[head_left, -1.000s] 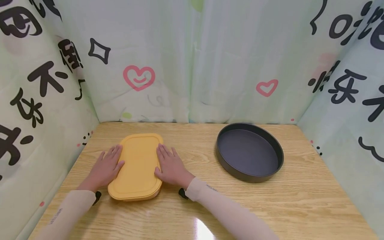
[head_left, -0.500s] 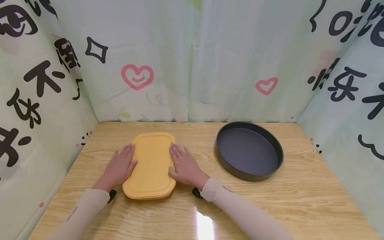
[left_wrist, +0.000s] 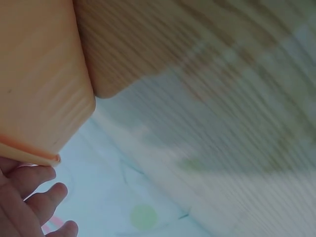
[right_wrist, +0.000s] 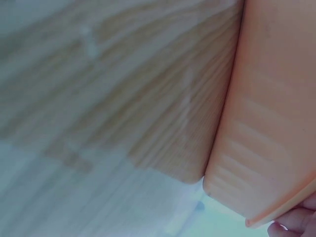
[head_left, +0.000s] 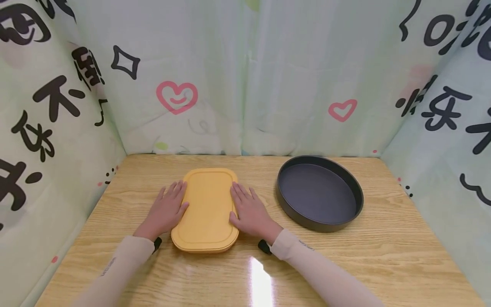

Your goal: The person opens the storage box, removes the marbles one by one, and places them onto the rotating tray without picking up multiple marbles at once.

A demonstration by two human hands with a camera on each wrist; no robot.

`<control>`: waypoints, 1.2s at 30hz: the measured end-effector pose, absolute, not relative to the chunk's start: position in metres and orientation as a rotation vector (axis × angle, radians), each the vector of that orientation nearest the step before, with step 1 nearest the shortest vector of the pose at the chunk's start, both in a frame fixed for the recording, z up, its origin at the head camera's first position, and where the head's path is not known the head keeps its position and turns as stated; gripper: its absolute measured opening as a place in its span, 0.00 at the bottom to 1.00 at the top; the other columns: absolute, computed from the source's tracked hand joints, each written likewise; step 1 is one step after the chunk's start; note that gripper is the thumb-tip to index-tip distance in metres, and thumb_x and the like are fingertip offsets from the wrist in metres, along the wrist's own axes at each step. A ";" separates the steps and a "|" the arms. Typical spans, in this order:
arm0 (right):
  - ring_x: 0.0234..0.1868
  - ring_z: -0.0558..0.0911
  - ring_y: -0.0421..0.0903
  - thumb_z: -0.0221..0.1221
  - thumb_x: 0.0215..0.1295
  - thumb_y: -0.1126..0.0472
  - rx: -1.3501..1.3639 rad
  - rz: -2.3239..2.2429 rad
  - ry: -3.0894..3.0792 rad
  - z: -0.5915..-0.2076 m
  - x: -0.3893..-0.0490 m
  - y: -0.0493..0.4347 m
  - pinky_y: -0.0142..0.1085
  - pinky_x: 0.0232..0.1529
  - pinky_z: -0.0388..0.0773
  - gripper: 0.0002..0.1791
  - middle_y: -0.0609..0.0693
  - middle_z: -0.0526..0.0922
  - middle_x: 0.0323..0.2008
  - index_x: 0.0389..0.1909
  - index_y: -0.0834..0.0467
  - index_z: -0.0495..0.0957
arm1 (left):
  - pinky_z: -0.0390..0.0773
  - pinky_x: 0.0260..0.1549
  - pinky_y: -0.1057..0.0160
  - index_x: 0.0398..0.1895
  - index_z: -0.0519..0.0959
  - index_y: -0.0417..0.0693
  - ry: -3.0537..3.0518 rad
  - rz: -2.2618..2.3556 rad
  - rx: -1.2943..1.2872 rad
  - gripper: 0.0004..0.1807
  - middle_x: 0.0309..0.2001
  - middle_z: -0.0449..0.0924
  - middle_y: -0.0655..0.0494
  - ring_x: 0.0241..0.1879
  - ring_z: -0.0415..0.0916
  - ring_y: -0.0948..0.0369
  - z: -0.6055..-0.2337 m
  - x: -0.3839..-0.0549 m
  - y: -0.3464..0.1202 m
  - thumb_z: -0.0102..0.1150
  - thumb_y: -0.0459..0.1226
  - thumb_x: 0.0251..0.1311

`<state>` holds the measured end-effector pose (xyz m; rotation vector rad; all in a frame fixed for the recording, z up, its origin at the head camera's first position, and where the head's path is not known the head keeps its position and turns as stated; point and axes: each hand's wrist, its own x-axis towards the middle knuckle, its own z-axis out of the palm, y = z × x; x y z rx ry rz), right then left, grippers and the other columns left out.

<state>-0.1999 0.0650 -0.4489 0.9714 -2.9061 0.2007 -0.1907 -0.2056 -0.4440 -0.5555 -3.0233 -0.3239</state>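
Observation:
A yellow lidded storage box (head_left: 207,209) lies on the wooden table, left of centre in the head view, with its long sides running away from me. Along its left edge my left hand (head_left: 163,213) presses with straight fingers, thumb on the lid's edge. My right hand (head_left: 251,213) presses the opposite edge in the same way. Ribbed side walls of the box (left_wrist: 44,74) show in the left wrist view, its base against the tabletop. In the right wrist view, fingertips (right_wrist: 296,219) touch the lid rim of the box (right_wrist: 271,113).
A round dark grey baking pan (head_left: 320,194) stands to the right of the box, a gap away from my right hand. Printed curtains (head_left: 245,85) enclose the table (head_left: 383,256) at the back and both sides.
The yellow box has slid to the right across the table, closer to the pan, with both hands moving along at its sides. The pan has stayed in place.

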 end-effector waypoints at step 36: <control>0.75 0.50 0.51 0.40 0.68 0.48 0.953 0.232 -2.931 -0.447 -0.211 0.109 0.50 0.74 0.47 0.37 0.57 0.48 0.74 0.72 0.64 0.48 | 0.42 0.70 0.39 0.74 0.45 0.38 -3.033 -0.468 -0.534 0.33 0.74 0.45 0.41 0.73 0.45 0.44 -0.450 -0.207 -0.166 0.35 0.46 0.72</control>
